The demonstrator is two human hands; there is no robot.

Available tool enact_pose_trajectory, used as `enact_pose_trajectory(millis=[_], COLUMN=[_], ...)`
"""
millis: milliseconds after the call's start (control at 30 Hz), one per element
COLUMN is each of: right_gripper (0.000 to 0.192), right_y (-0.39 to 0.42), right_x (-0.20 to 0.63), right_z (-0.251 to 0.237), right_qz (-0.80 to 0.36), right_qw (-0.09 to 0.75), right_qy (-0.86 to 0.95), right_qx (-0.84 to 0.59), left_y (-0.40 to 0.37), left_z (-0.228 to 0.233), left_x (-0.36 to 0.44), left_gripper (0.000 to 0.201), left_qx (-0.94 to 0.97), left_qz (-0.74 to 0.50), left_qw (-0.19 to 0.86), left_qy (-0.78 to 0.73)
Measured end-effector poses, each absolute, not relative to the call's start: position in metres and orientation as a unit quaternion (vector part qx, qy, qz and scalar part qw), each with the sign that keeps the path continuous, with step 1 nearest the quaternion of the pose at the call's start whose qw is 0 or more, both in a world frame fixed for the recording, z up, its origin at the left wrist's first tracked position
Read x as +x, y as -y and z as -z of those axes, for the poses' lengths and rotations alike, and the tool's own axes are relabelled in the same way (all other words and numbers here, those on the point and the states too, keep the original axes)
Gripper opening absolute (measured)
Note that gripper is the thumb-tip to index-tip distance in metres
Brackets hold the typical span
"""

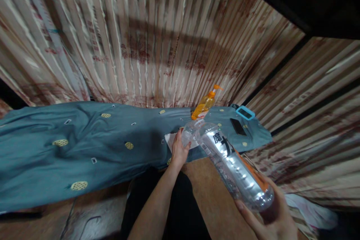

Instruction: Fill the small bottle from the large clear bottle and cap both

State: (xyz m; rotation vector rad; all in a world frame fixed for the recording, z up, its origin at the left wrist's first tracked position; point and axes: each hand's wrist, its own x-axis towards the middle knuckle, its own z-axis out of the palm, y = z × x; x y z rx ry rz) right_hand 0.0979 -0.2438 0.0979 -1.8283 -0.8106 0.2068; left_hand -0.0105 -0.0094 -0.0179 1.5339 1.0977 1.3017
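Right hand (277, 219) sits nearest the camera, lower right, at the base of a big clear bottle (230, 161). Dark trousers (184, 202) come next at bottom centre, brownish floor (56, 219) around them. Beyond: long surface under a creased teal cloth (149, 127), pineapple prints plus small dark rectangles, running left to right. Behind it, a pleated curtain (157, 63), pale with reddish patterning, closes off the back and right; dark bars (281, 69) cross on the right, black area upper right.

Right hand: grasping, thumb and fingers curled round the bottle's lower end. Bottle lies tilted, base toward the person, top end up-left near the left hand; silver and orange label. Left hand (179, 150): closed round a small clear container (189, 132), just in front of the cloth's middle right. Container vs. big bottle: touching or just beside, cannot tell.

Around, near to far: whitish crumpled plastic (312, 212) low right; white paper (170, 140) on the cloth, partly hidden by left hand and container; dark phone (237, 126) lying flat to the right; orange pump bottle (204, 105) standing past the clear ones, lower end partly blocked by them; blue-framed item (245, 113) at the far right edge, near the curtain
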Motion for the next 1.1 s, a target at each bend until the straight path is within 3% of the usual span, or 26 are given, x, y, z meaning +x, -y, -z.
enact_pose_trajectory(millis=[1100], right_gripper=[0.095], right_y=[0.253], right_x=[0.127], right_z=[-0.080], right_qz=[-0.040], right_qw=[0.511], right_qy=[0.417], right_qx=[-0.751], left_y=[0.008], left_z=[0.023], left_x=[-0.006], left_gripper=[0.073], left_qx=[0.608], left_qz=[-0.530], left_qw=[0.406], left_qy=[-0.431])
